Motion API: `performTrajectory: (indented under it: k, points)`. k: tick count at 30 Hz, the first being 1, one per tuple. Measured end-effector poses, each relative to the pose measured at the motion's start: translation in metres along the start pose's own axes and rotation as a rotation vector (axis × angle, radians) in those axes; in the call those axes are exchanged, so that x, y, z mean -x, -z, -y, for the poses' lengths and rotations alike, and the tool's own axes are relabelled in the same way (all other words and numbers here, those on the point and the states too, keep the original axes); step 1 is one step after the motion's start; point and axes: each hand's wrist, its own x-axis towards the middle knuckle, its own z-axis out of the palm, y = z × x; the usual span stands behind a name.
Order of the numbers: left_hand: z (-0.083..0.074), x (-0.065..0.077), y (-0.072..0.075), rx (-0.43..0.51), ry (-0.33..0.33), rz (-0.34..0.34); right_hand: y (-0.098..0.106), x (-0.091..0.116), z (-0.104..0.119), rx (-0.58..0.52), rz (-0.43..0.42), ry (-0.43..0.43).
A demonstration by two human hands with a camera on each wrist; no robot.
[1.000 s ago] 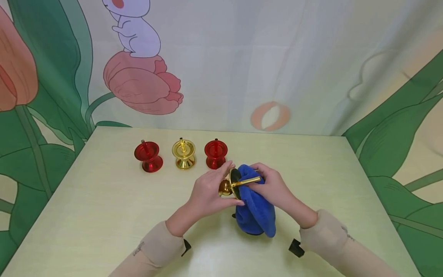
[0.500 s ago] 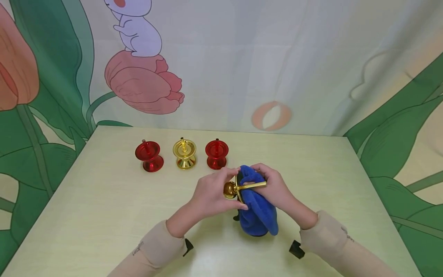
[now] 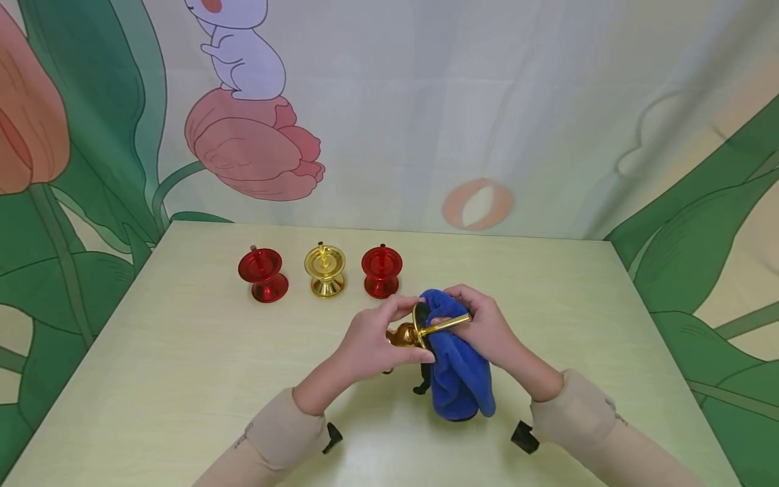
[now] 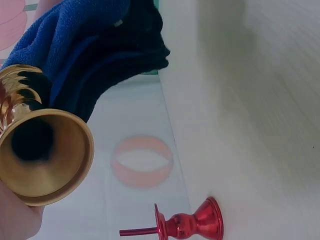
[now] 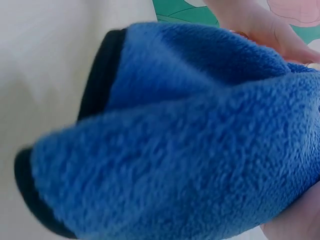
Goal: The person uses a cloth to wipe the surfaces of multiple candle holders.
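Observation:
My left hand [image 3: 371, 341] grips a gold candle holder [image 3: 404, 334] tilted on its side, thumb and fingers around its dish. The holder's thin stem points right, and its hollow round base [image 4: 47, 157] faces the left wrist camera. A folded blue cloth [image 3: 458, 368] with a dark edge hangs from my right hand [image 3: 487, 325], which pinches it against the right side of the dish. In the right wrist view the cloth [image 5: 190, 155] fills most of the picture and hides the right fingertips.
Behind my hands stand a red candle holder [image 3: 263, 274], a gold candle holder [image 3: 325, 270] and another red candle holder [image 3: 381, 272] in a row on the pale table [image 3: 182, 365]. A printed curtain [image 3: 389, 122] hangs beyond the table's far edge.
The gold candle holder has shifted slightly right and its tilt has changed a little. The cloth and my right hand have moved slightly to the right; the row of holders stays put.

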Motion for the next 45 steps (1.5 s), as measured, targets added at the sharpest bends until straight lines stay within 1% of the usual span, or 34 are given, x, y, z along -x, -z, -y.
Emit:
performTrajectory:
  k: [4,7,9,11,13,15,17,19,20,21,22,24,26,27,29,31,34,36,38,40,43,45]
  points:
    - [0.002,-0.001,0.002,-0.023,-0.030,-0.016,-0.001,0.000,-0.003,-0.070,0.009,-0.052]
    - [0.003,-0.002,0.002,0.006,-0.027,-0.005,-0.001,0.001,-0.004,-0.093,0.017,-0.072]
    - [0.004,-0.002,0.002,0.049,-0.012,0.014,-0.001,0.001,-0.005,-0.099,0.020,-0.077]
    - [0.006,-0.002,0.001,0.113,0.009,0.042,-0.002,0.001,-0.006,-0.100,0.023,-0.077]
    - [0.008,-0.002,0.001,0.172,0.042,0.071,-0.002,0.001,-0.006,-0.099,0.030,-0.076]
    - [0.010,-0.003,0.001,0.207,0.072,0.086,-0.002,0.001,-0.006,-0.108,0.038,-0.076]
    - [0.012,-0.004,0.001,0.203,0.075,0.080,-0.001,0.001,-0.006,-0.127,0.042,-0.084]
    - [0.012,-0.004,0.001,0.161,0.060,0.044,0.000,0.001,-0.005,-0.141,0.036,-0.092]
    - [0.011,-0.004,0.000,0.134,0.043,0.010,0.000,0.001,-0.005,-0.150,0.030,-0.097]
    - [0.010,-0.004,-0.001,0.106,0.013,-0.032,0.001,0.001,-0.005,-0.158,0.022,-0.104]
    - [0.009,-0.003,-0.002,0.068,-0.026,-0.083,0.001,0.000,-0.005,-0.167,0.012,-0.110]
    - [0.007,-0.002,-0.005,-0.039,-0.124,-0.188,0.002,-0.001,-0.006,-0.188,-0.006,-0.121]
    - [0.005,-0.001,-0.009,-0.191,-0.234,-0.281,0.002,-0.001,-0.006,-0.214,-0.020,-0.130]
    - [0.004,0.000,-0.010,-0.269,-0.286,-0.317,0.002,-0.002,-0.007,-0.226,-0.026,-0.133]
    - [0.004,0.001,-0.012,-0.413,-0.358,-0.347,0.002,-0.002,-0.007,-0.247,-0.036,-0.136]
    - [0.004,0.002,-0.014,-0.512,-0.389,-0.344,0.001,-0.002,-0.007,-0.253,-0.047,-0.136]
    - [0.005,0.002,-0.015,-0.565,-0.387,-0.328,0.000,-0.002,-0.006,-0.243,-0.059,-0.140]
    - [0.004,0.001,-0.016,-0.566,-0.374,-0.328,-0.002,-0.001,-0.006,-0.225,-0.057,-0.139]
    - [0.004,0.000,-0.016,-0.539,-0.343,-0.327,-0.003,-0.001,-0.006,-0.205,-0.054,-0.141]
    - [0.003,-0.001,-0.015,-0.496,-0.298,-0.312,-0.003,0.000,-0.006,-0.186,-0.050,-0.140]
    - [0.001,-0.003,-0.013,-0.425,-0.220,-0.277,-0.004,0.001,-0.006,-0.165,-0.045,-0.128]
    - [0.000,-0.003,-0.012,-0.396,-0.181,-0.248,-0.005,0.002,-0.007,-0.150,-0.041,-0.114]
